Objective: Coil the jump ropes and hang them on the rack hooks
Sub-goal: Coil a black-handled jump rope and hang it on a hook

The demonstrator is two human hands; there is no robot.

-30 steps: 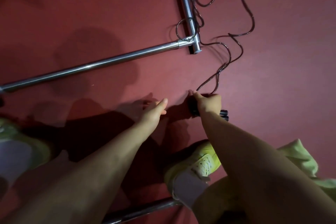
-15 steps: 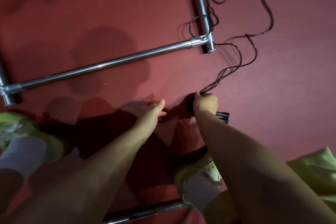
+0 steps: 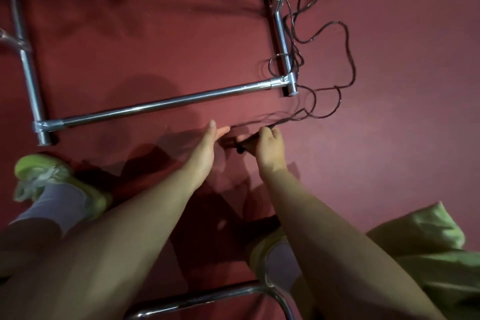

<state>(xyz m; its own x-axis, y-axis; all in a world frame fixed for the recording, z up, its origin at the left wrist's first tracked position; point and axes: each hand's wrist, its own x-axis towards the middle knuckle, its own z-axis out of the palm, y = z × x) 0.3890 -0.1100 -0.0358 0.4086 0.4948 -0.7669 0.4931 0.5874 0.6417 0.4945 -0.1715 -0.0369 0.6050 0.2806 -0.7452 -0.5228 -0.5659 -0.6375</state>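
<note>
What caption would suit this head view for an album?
Right hand grips the rope handles, left hand open beside them, cord loose by the rack.

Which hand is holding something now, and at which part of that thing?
The right hand grips the dark jump rope by its black handle end. The left hand is open and holds nothing.

I see a matt red floor [image 3: 130, 41] with a felt-like look, a polished, shiny metal rack [image 3: 161, 105], a thin glossy dark rope [image 3: 348, 49] and matt black handles [image 3: 246, 143].
</note>
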